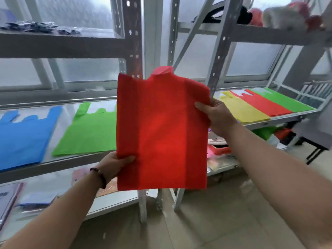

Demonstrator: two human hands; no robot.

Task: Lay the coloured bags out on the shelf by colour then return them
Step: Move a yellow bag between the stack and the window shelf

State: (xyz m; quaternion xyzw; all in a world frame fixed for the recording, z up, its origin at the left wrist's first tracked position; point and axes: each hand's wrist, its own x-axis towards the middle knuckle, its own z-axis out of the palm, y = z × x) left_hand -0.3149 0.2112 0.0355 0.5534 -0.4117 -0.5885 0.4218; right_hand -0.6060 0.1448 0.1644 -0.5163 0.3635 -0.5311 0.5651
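Both hands are holding one red bag [161,130] upright in the air, in front of the upright post between two shelf bays. The left hand [115,166] is pinching the bag's lower left edge, thumb on the front face. The right hand [215,115] is gripping the upper right edge, thumb over the front and fingers behind. The hands are well apart, at opposite corners, keeping the bag spread flat. Its handles are pointing up; one is folding over at the top.

Status of the layout, as judged from this view:

- On the left shelf [68,159], a blue bag [23,137] and a green bag [89,133] are lying flat, side by side and apart, handles toward the window.
- On the right shelf [280,119], a yellow stack [244,110], a red stack [264,103] and a green stack [285,99] are lying side by side, edges touching or overlapping.
- The red bag in hand is not resting on any shelf.

Whether the red bag is heading for the left shelf, to be laid beside the green bag, or heading to the red stack cannot be told from this view. The sorting is partly done at most: a red position on the left shelf is not visible, and it is hidden behind the held bag if present. If the laying-out phase is under way, the red bag and probably a yellow one are outstanding, and the entire return phase is remaining.
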